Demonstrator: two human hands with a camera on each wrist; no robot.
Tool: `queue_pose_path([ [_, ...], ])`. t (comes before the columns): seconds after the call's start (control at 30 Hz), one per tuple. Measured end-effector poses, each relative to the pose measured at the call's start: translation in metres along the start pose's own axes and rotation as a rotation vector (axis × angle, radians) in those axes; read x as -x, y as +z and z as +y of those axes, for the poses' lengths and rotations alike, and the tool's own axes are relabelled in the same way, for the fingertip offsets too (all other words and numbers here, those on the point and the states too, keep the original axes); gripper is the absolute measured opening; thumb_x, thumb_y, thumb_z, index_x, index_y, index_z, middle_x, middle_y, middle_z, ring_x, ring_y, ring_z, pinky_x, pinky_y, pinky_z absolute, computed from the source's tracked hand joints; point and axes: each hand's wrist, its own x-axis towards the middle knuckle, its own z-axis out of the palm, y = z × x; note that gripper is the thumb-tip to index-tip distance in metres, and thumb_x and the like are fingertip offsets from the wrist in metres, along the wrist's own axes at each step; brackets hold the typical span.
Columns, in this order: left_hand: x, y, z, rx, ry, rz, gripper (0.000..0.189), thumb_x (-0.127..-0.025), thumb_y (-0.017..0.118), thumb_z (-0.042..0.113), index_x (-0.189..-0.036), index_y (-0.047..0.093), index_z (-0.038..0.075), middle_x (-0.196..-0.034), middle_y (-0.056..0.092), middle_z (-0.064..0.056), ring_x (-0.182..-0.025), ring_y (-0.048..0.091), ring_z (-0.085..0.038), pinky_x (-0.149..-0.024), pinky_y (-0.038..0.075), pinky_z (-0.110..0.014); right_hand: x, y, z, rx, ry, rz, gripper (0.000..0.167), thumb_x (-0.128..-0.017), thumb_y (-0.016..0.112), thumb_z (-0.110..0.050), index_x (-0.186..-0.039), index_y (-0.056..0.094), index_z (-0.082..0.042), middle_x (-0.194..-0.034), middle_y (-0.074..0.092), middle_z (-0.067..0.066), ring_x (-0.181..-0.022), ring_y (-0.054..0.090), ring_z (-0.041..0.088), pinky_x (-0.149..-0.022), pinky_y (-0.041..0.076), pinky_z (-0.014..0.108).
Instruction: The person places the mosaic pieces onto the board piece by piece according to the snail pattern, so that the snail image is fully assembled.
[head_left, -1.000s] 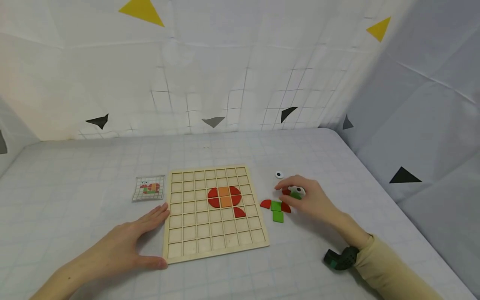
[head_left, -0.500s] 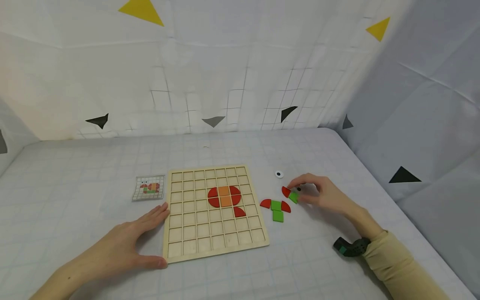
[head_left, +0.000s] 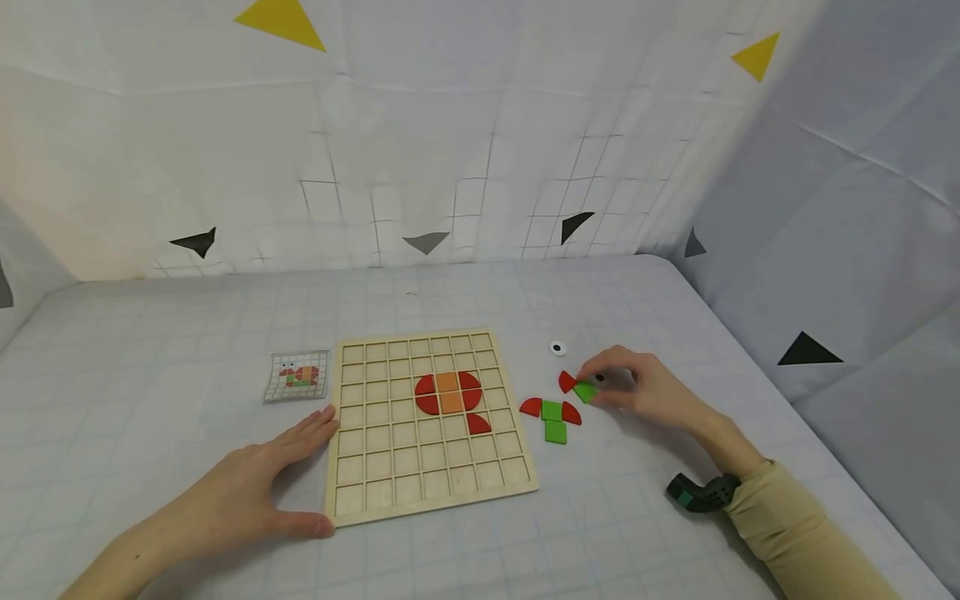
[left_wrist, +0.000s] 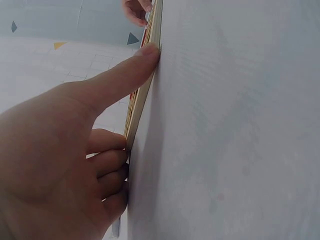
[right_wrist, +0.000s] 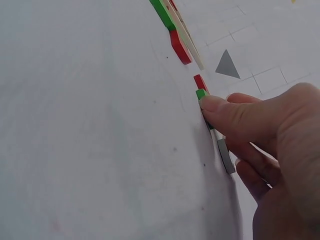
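My left hand (head_left: 258,483) lies along the left side of a wooden grid board (head_left: 405,508); thumb and fingertips touch its edge, fingers extended. On the board sit red quarter-round tiles (head_left: 427,395) around two orange squares (head_left: 451,402), with another red quarter-round tile (head_left: 477,424) just below. Right of the board, my right hand (head_left: 648,392) pinches a green tile (head_left: 585,392) at table level between thumb and index finger. Touching or almost touching that tile is a red tile (head_left: 567,382). In the right wrist view the thumb presses the green tile's edge (right_wrist: 201,93).
Two green squares (head_left: 556,432) and two red quarter-rounds (head_left: 531,407) lie between board and right hand. One eye disc (head_left: 558,348) lies behind them; another (head_left: 599,378) is partly covered by the right hand. A pattern card (head_left: 297,377) lies left of the board.
My right hand first drew back rightward, uncovering the red and green tiles. Since then those two tiles have shifted slightly left. The left hand and board stay put.
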Motion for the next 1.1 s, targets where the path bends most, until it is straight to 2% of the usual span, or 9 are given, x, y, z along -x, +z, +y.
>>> queue_pose_path([
  [0.33,0.001,0.002,-0.001,-0.004,0.006,0.011,0.105,-0.067,0.064,0.082,-0.154,0.041,0.027,-0.162,0.031,0.011,-0.144,0.040,-0.022,-0.104,0.043,-0.050,-0.001,0.004,0.000,0.004,0.002,0.048,0.033,-0.080,0.082,-0.005,-0.109,0.073,-0.018,-0.108,0.071,-0.002,-0.101,0.061,0.015,-0.089,0.048,0.020],
  [0.47,0.001,0.001,0.000,-0.002,0.004,0.012,0.105,-0.067,0.064,0.082,-0.154,0.041,0.027,-0.162,0.031,0.011,-0.144,0.040,-0.022,-0.104,0.042,-0.050,-0.002,0.006,-0.002,0.008,-0.008,0.067,0.033,-0.078,0.083,-0.002,-0.107,0.074,-0.015,-0.106,0.071,-0.001,-0.099,0.061,0.017,-0.089,0.048,0.019],
  [0.7,0.000,0.001,0.001,0.007,0.005,0.009,0.105,-0.068,0.064,0.082,-0.154,0.041,0.026,-0.162,0.031,0.010,-0.144,0.041,-0.023,-0.104,0.044,-0.052,-0.003,0.003,-0.040,0.017,-0.027,0.073,0.029,-0.076,0.080,0.009,-0.102,0.073,-0.001,-0.101,0.072,0.012,-0.096,0.062,0.028,-0.089,0.049,0.020],
  [0.83,0.000,0.000,0.001,0.023,-0.001,0.003,0.106,-0.067,0.064,0.082,-0.154,0.041,0.026,-0.163,0.031,0.010,-0.144,0.041,-0.025,-0.103,0.044,-0.053,-0.003,0.005,-0.028,0.018,-0.020,0.080,0.030,-0.076,0.081,0.007,-0.103,0.073,-0.004,-0.102,0.072,0.010,-0.098,0.063,0.027,-0.091,0.048,0.019],
  [0.97,0.001,0.000,0.001,0.029,-0.007,-0.001,0.106,-0.067,0.064,0.082,-0.154,0.041,0.026,-0.163,0.030,0.010,-0.144,0.040,-0.026,-0.103,0.044,-0.054,-0.004,0.007,-0.012,0.033,-0.012,0.093,0.031,-0.078,0.083,0.000,-0.105,0.074,-0.012,-0.104,0.072,0.001,-0.101,0.063,0.020,-0.094,0.047,0.020],
  [1.1,0.001,0.000,0.001,0.022,-0.003,0.000,0.106,-0.067,0.064,0.082,-0.154,0.041,0.026,-0.163,0.031,0.009,-0.144,0.041,-0.026,-0.103,0.044,-0.054,-0.004,0.008,-0.013,0.032,0.022,0.098,0.030,-0.081,0.083,-0.012,-0.107,0.073,-0.021,-0.106,0.071,-0.006,-0.103,0.062,0.015,-0.095,0.046,0.025],
])
